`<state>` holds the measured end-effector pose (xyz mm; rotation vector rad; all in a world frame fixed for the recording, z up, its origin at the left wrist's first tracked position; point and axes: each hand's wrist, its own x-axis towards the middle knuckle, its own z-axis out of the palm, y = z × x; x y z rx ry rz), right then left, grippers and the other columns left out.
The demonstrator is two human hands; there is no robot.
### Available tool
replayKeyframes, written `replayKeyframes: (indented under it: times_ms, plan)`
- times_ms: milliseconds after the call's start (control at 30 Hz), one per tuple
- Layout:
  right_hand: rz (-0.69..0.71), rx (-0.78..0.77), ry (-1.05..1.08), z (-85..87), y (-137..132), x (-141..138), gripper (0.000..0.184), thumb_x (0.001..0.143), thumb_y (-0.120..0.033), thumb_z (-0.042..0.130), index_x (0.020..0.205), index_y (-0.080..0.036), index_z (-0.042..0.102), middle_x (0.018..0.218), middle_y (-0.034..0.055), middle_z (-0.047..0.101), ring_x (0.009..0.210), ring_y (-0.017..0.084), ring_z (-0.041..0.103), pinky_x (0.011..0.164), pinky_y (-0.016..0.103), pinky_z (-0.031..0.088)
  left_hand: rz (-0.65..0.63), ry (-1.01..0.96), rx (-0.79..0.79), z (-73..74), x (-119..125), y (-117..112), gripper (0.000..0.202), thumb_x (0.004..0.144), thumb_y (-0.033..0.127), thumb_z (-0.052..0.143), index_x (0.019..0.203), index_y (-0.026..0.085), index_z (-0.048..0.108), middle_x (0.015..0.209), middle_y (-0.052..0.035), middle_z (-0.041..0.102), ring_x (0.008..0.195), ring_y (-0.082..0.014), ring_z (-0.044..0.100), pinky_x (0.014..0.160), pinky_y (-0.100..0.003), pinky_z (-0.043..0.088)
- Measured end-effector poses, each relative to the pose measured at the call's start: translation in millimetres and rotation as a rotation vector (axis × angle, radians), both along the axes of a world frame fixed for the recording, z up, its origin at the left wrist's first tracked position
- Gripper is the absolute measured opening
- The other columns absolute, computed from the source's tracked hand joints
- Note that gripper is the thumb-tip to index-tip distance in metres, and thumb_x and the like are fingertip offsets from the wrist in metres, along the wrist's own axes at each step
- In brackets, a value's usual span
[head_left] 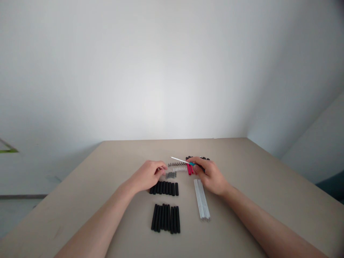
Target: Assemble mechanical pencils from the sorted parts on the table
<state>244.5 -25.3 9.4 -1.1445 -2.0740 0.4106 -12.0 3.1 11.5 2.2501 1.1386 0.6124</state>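
My right hand [209,174] pinches a thin white pen refill [180,160] with a teal tip end, holding it slanted above the table. Beneath that hand lie red pen parts [189,170] and some black ones [204,158]. My left hand [147,175] rests with curled fingers beside a small heap of metal springs [171,175]; I cannot make out whether it holds one. A row of small grey and clear tips [177,165] lies between the hands. Two rows of black pen barrels [164,188] [166,218] lie in front of me. A bundle of white refills [202,199] lies to their right.
The beige table [258,179] ends at a white wall ahead; its right edge runs diagonally past a grey surface and a dark object [333,186]. The floor shows beyond the left edge.
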Motion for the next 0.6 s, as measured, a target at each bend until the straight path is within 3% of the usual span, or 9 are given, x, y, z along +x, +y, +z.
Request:
replayKeyframes:
  times_ms: [300, 433, 600]
  plan:
    - [0.008, -0.008, -0.018, -1.3, 0.7, 0.1, 0.031, 0.084, -0.01, 0.041, 0.105, -0.02, 0.061, 0.081, 0.0016, 0.067, 0.069, 0.015, 0.059, 0.069, 0.026, 0.043, -0.013, 0.012, 0.024, -1.5, 1.2, 0.7, 0.02, 0.087, 0.023, 0.048, 0.092, 0.021, 0.067, 0.083, -0.0026, 0.072, 0.07, -0.0154, 0.064, 0.069, -0.025, 0.047]
    - [0.03, -0.013, -0.021, 0.3, 0.0, -0.8, 0.031, 0.084, -0.01, 0.042, 0.105, -0.019, 0.062, 0.08, 0.0018, 0.066, 0.068, 0.015, 0.058, 0.067, 0.025, 0.042, 0.045, -0.021, 0.112, 1.0, 3.4, 0.1, 0.018, 0.082, 0.03, 0.06, 0.097, 0.02, 0.063, 0.082, 0.0002, 0.07, 0.06, -0.0118, 0.055, 0.062, -0.023, 0.044]
    - [0.089, -0.038, -0.052, 3.6, -0.8, -2.9, 0.031, 0.083, -0.009, 0.042, 0.104, -0.019, 0.062, 0.075, 0.0013, 0.064, 0.066, 0.014, 0.057, 0.064, 0.024, 0.041, 0.054, -0.136, 0.283, 5.9, 5.6, -2.2, 0.029, 0.083, 0.037, 0.062, 0.106, 0.021, 0.059, 0.084, 0.0001, 0.067, 0.064, -0.0106, 0.051, 0.066, -0.023, 0.045]
